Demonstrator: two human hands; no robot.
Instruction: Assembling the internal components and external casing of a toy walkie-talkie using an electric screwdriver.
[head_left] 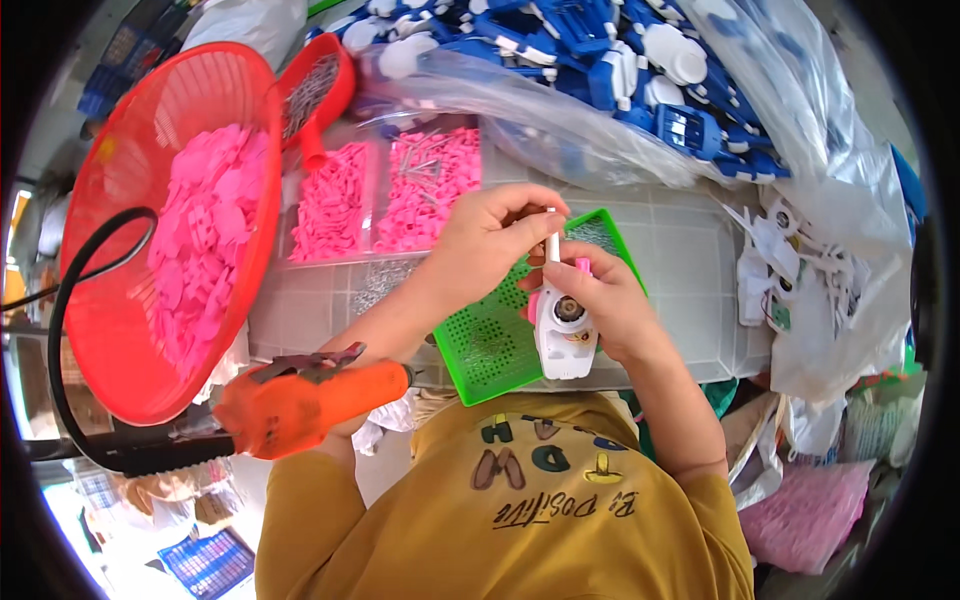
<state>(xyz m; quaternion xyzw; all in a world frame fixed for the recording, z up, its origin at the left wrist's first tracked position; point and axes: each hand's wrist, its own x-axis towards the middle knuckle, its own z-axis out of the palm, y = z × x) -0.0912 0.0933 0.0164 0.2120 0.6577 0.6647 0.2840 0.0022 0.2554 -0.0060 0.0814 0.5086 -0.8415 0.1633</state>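
My right hand (608, 298) is wrapped around a white plastic housing (566, 350) with a round dark opening and pink pieces at its side and top. A narrow white stem (553, 243) stands up from the top of this housing. At that stem the fingers of my left hand (487, 235) are closed in a pinch; the hand hides part of its fingertips. Both hands are above a green perforated basket (475, 385) that holds small metal bits. Near my left forearm an orange power screwdriver (320, 405) hangs on a black cable.
A red basket (110, 330) of pink plastic parts stands at left, beside a red scoop (340, 85) of screws. Clear trays (372, 250) hold small pink pieces. Blue and white parts (590, 60) lie at the back. White parts (775, 250) sit in a plastic bag at right.
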